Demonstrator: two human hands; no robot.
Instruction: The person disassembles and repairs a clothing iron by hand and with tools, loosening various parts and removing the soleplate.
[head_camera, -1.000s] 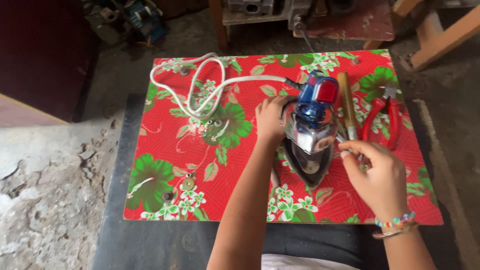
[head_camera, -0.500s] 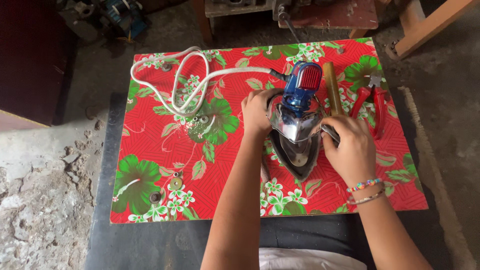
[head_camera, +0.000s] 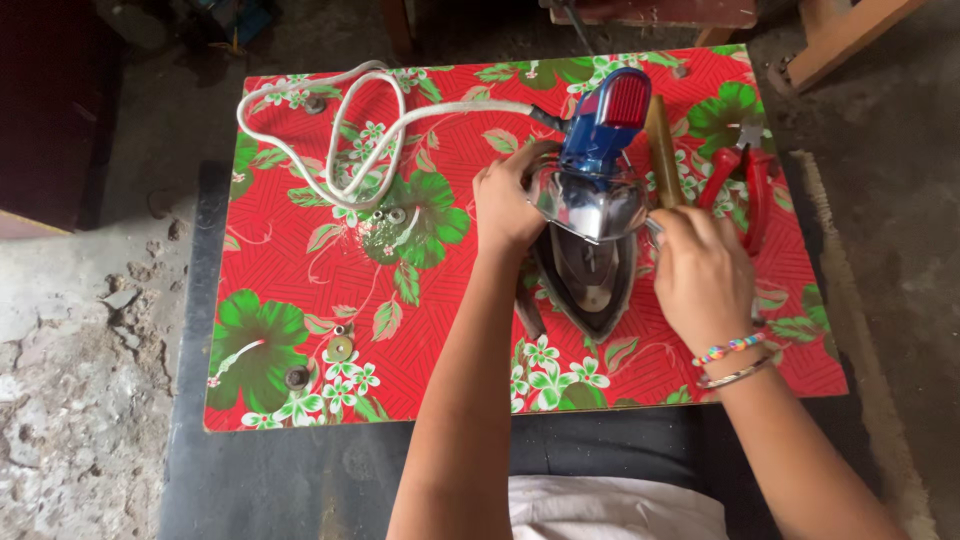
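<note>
An electric iron with a blue handle, a red rear cap and a chrome shell lies on a red floral board. The shell sits tilted above its dark pointed base. My left hand grips the shell's left side. Against the shell's right edge my right hand is closed, with a small metal piece showing at its fingertips. The iron's white cord loops across the board's far left.
Red-handled pliers and a yellowish stick-like tool lie right of the iron. Small screws and washers are scattered on the board. The board rests on a dark bench. Wooden furniture legs stand beyond.
My right hand has moved from pinching in the air onto the iron's right edge and closed there. The left hand has stayed on the shell, which now looks tilted up off the base.
</note>
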